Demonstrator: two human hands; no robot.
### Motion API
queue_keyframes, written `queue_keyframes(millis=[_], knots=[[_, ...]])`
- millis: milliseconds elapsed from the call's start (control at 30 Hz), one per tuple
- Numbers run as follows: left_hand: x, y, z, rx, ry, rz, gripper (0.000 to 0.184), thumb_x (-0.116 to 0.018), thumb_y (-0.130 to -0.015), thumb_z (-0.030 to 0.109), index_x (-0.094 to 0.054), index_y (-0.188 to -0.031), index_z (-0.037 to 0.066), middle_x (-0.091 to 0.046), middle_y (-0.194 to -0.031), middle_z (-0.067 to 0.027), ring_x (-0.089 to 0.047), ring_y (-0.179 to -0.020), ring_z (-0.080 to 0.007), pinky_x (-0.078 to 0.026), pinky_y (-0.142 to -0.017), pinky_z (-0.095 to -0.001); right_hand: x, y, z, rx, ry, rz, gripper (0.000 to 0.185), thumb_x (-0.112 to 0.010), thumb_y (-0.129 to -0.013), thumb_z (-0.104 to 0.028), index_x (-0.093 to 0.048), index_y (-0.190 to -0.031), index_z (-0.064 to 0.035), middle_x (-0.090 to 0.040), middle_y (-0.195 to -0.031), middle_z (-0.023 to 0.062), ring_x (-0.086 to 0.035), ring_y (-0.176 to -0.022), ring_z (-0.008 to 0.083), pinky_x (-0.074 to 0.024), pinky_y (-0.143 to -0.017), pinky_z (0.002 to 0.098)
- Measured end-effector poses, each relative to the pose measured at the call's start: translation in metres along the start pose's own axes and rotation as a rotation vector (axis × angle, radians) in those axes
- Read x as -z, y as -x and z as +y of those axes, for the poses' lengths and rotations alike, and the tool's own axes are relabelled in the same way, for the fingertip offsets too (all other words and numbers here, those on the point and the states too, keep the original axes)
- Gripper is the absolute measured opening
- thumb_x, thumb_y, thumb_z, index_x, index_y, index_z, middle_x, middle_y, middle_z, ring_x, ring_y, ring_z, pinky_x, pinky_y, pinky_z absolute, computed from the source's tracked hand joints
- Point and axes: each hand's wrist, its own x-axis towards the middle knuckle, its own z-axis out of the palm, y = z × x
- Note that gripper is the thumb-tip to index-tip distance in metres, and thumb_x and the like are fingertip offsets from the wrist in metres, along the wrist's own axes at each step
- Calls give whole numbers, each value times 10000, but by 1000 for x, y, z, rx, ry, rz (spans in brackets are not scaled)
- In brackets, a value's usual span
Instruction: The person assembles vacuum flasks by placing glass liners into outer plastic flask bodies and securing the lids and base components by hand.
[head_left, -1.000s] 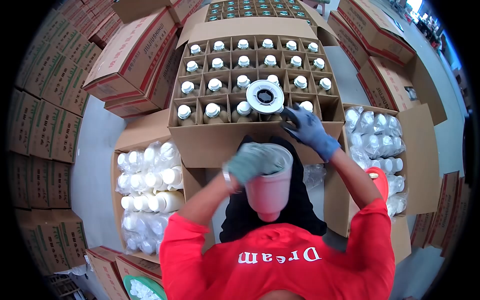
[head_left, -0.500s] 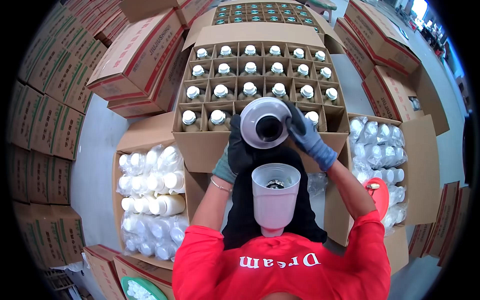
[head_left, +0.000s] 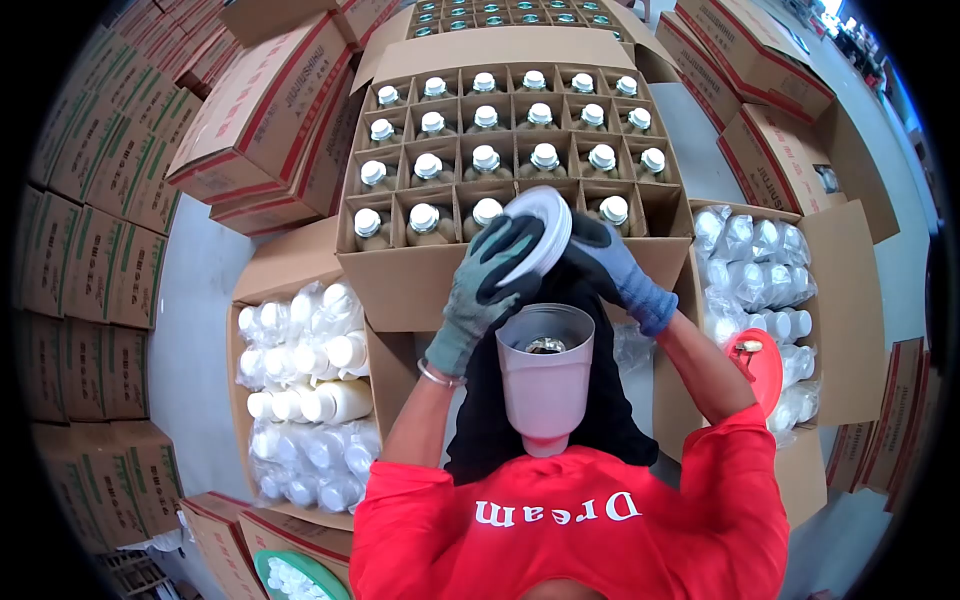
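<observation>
**Both gloved hands at a white disc, above the pail**

My left hand is clamped on the near-left rim of the tilted disc, with the fingers spread over its face. My right hand is at the disc's other side; its fingertips are partly hidden, so I cannot tell whether they grip. The disc is over the front edge of the bottle box, hiding part of the front row.

White letters on my red shirt read "Dream", upside down to me. The left carton has red bands and print starting "JIUJIU"; the rest blurs. The stacked cartons carry green stripes and characters too small to read.

The pail stands upright between my legs, just below my hands, with something silvery inside. White-capped bottles sit in the divided cells ahead. Open boxes of wrapped bottles flank me, left and right. A red plate overlaps the right one, near my forearm. A green basin holds white pieces at lower left.

The box's front wall runs close beyond my knuckles; grey floor shows farther left.
</observation>
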Motion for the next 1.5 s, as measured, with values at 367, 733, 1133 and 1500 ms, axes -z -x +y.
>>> queue_keyframes(millis=[367, 733, 1133, 1500], knots=[[1, 36, 15, 14, 224, -537, 482, -664, -839, 426, -650, -1219, 131, -617, -1268, -102, -552, -1200, -320, -432, -1027, -416, -19, 63, 56, 408, 341, -129, 334, -517, -991, -258, -590, -1197, -5, -636, -1114, 154, -600, -1082, 261, -469, -966, 364], [-23, 82, 80, 125, -252, -572, 854, -726, -693, 523, -494, -1323, -4, -486, -1330, -245, -435, -1281, -425, -234, -1147, -540, -40, 54, 59, -259, -297, -561, 375, -477, -1022, -313, -593, -1249, -38, -669, -1010, 35, -595, -852, 79, -499, -739, 214], [-82, 157, 33, 856, 500, -221, 368, -631, -925, 239, -575, -1208, 11, -607, -1168, -132, -563, -1083, -210, -443, -930, -310, -43, 266, -40, -545, 770, 150, 623, -630, -856, -482, -523, -1282, -41, -631, -1091, 197, -646, -904, 364, -522, -764, 436], [-46, 136, 52, 1100, 961, -391, 259, -621, -921, 184, -686, -1102, 11, -695, -1019, -75, -638, -956, -134, -496, -835, -256, -27, 198, -32, 245, 333, -266, 656, -585, -857, -250, -385, -1453, -61, -305, -1519, 181, -282, -1404, 350, -184, -1165, 467]])
